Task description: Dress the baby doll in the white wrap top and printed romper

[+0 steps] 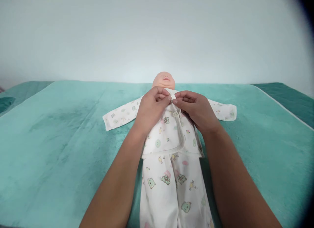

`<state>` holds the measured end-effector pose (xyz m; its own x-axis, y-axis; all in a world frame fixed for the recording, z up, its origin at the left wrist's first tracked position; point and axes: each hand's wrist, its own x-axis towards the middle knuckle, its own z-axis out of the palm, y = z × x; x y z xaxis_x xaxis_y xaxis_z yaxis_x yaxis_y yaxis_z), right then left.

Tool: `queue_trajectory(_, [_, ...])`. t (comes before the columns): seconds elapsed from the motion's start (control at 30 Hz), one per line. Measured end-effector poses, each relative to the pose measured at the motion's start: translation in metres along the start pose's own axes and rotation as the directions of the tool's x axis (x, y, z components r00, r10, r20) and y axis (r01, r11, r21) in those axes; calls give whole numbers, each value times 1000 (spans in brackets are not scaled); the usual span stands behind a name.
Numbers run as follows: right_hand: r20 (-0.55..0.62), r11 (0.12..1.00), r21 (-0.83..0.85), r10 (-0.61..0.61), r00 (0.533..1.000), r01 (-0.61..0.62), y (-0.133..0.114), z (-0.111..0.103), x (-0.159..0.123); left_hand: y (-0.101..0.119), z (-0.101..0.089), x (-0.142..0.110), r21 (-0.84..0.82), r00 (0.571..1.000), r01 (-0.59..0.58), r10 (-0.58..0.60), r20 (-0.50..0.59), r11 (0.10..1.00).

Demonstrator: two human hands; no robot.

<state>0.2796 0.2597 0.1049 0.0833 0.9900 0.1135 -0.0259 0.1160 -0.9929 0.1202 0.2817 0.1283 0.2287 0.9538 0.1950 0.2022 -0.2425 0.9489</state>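
Observation:
A baby doll (164, 80) lies on its back in the middle of a teal blanket, head pointing away from me. It wears a white printed shirt (169, 131) with sleeves spread out to both sides, and matching white trousers (169, 188). My left hand (150, 108) and my right hand (196, 108) meet at the shirt's collar just below the doll's chin. Both hands are closed in a pinch on the shirt's front edges at the top snap. The doll's neck and chest are hidden by my hands.
The teal blanket (54, 139) covers the whole surface, with a darker teal cover (289, 97) showing at the far right and far left edges. A plain pale wall (157, 31) stands behind.

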Motion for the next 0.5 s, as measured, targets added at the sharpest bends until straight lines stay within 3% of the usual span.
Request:
queue_trajectory(0.2, [-17,982,-174,-74,997,70,-5,3,-2,-3,0,0,-40,1000,-22,23,5,999])
queue_trajectory(0.5, [52,865,-476,-152,987,158,-14,12,-9,-3,-2,0,-35,998,-5,7,60,999])
